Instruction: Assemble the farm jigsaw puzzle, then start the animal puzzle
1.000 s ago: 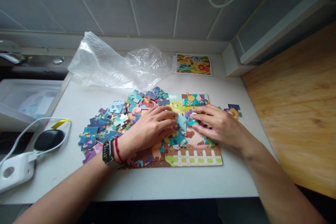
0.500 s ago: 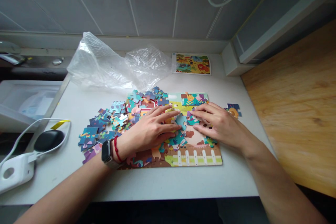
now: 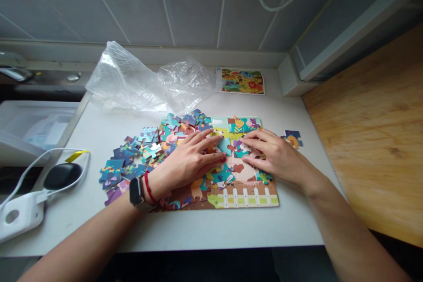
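Note:
A farm-picture puzzle board (image 3: 244, 200) lies on the white counter, with loose pieces over much of it. My left hand (image 3: 194, 156), fingers spread, rests over the board's middle, its fingertips near a light blue piece (image 3: 224, 146). My right hand (image 3: 274, 152) is at the board's right side, with thumb and fingers closed around the edge of a teal and purple piece (image 3: 240, 149). Another teal piece with a yellow flower (image 3: 239, 125) lies near the top edge. A heap of mixed pieces (image 3: 124, 154) spreads to the left.
Behind the board lie crumpled clear plastic (image 3: 132, 83) and a picture card (image 3: 243, 81). A few joined pieces (image 3: 293, 138) sit at the right. At the left are a black oval case (image 3: 62, 176), a white charger (image 3: 21, 216) and its cable. A wooden panel (image 3: 373, 132) stands right.
The light blue piece has shifted slightly up and left, and my left fingers have moved over the board. The teal and purple piece at my right fingertips has moved slightly left.

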A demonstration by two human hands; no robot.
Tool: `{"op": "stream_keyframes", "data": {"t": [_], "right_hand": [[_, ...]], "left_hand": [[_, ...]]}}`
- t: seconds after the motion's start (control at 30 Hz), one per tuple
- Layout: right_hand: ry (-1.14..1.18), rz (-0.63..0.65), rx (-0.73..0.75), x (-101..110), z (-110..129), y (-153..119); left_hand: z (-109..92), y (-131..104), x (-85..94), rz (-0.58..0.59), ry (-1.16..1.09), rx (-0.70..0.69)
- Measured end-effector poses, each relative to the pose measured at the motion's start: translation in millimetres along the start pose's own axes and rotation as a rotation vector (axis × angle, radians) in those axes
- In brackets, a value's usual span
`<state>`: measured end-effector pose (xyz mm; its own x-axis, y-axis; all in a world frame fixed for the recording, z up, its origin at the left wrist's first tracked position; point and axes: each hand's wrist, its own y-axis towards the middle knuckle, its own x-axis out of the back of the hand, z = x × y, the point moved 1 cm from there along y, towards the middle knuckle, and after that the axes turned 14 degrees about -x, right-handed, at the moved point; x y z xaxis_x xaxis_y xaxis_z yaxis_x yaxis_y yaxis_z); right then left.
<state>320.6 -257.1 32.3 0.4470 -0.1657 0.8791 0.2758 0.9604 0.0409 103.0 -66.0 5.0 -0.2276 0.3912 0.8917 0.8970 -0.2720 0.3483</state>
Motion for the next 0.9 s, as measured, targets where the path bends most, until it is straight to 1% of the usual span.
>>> {"op": "stream_keyframes", "data": {"t": [0.3, 0.47, 0.67, 0.9], "right_hand": [[0.05, 0.033, 0.025, -3.0, 5.2, 0.0], [0.073, 0.045, -0.002, -5.1, 5.3, -0.3], [0.098, 0.086, -0.024, -3.4, 8.3, -1.3], [0.104, 0.119, -0.015, -1.7, 8.9, -2.3]], "left_hand": [[2.8, -2.8, -3.7, -0.017, 0.018, 0.007], [3.9, -1.9, -0.4, -0.043, 0.022, 0.034], [4.5, -0.8, 2.4, -0.094, 0.046, 0.017], [5.3, -1.4, 0.9, -0.1, 0.052, 0.016]]}}
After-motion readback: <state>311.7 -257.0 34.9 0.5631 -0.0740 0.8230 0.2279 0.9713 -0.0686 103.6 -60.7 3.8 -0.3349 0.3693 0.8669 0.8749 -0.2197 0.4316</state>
